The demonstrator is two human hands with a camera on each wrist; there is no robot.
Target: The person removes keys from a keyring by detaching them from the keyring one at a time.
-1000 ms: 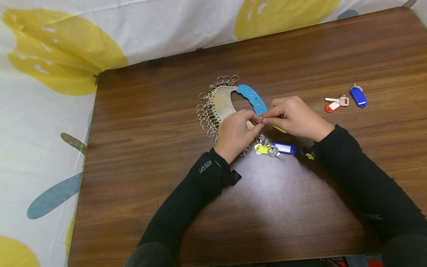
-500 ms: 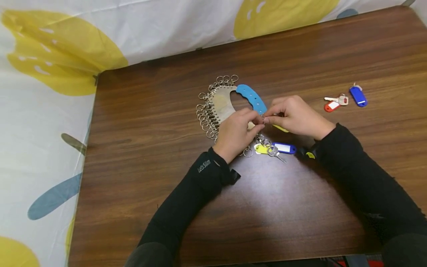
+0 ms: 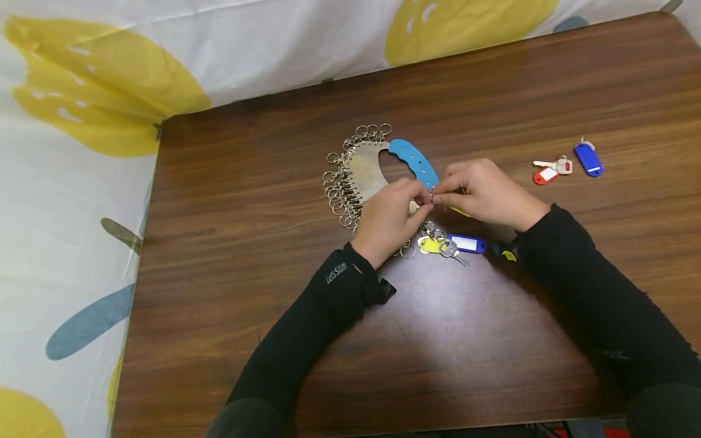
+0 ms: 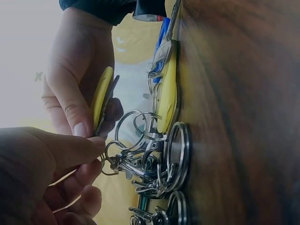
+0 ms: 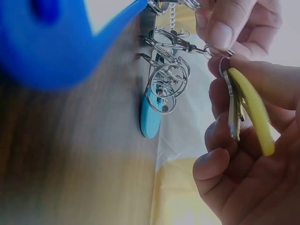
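Observation:
A flat metal key holder [image 3: 364, 170] with a light blue grip [image 3: 413, 161] lies on the table, clasps and rings along its curved edge. My left hand [image 3: 389, 213] reaches over its near side. Thumb and index finger pinch a split ring [image 5: 211, 48] hanging from one clasp [image 5: 176, 42]. Meeting it fingertip to fingertip, my right hand [image 3: 482, 191] pinches a small key ring [image 5: 223, 65] carrying a key [image 5: 233, 105] and a yellow key tag [image 5: 255, 112]. Where the two rings meet is partly hidden by fingers.
Beside the holder's near end lie another yellow tag [image 3: 429, 245], a blue tag [image 3: 465, 243] and a key [image 3: 450, 249]. Farther right on the wooden table [image 3: 235, 213] are a red tag with a key [image 3: 553, 169] and a blue tag [image 3: 589, 158]. A patterned curtain [image 3: 296, 42] borders the table.
Both hands stay at the same spot by the end of the blue grip, with only slight fingertip shifts. Everything on the table keeps its place.

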